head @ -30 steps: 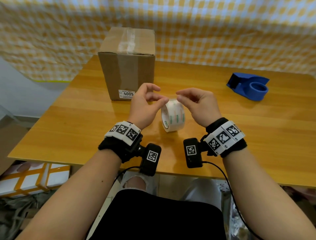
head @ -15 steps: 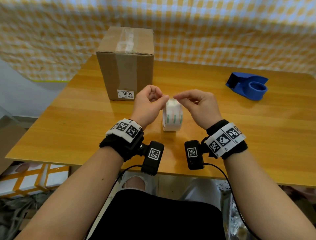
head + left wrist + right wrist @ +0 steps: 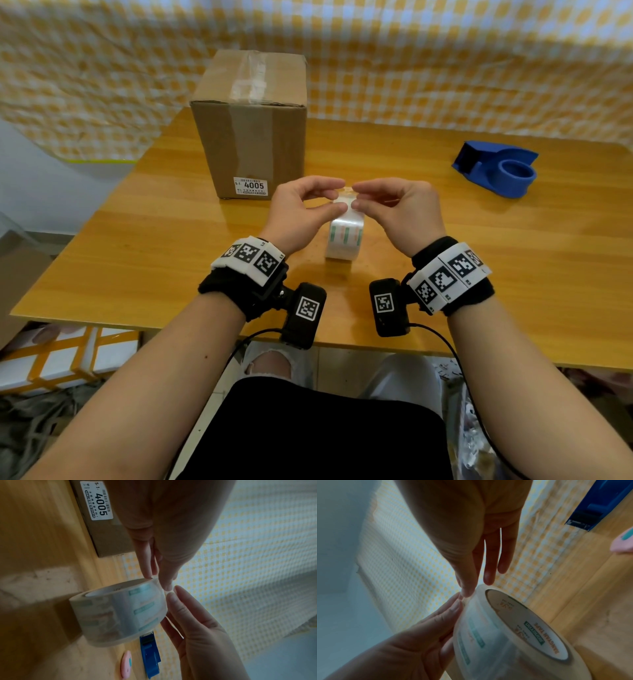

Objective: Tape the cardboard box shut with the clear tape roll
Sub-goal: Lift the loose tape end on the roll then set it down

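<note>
The clear tape roll (image 3: 344, 236) with green and orange print stands on edge on the wooden table (image 3: 171, 246), in front of the brown cardboard box (image 3: 253, 126). My left hand (image 3: 337, 197) and right hand (image 3: 358, 196) meet over the roll's top, each pinching it with thumb and fingertips. In the left wrist view my left hand (image 3: 150, 573) pinches the roll (image 3: 120, 612) at its top edge, and the right hand's fingertips (image 3: 173, 596) touch its outer face. The right wrist view shows the same pinch (image 3: 467, 593) on the roll's rim (image 3: 505, 635). A loose tape end cannot be made out.
The box carries a white label reading 4005 (image 3: 250, 185) and clear tape over its top. A blue tape dispenser (image 3: 496, 169) sits at the right rear of the table. A small pink item (image 3: 126, 664) lies near it. A yellow checked cloth (image 3: 445, 68) hangs behind.
Both hands have closed in from either side until their fingertips meet on top of the roll. The roll has turned so its outer printed face points at me.
</note>
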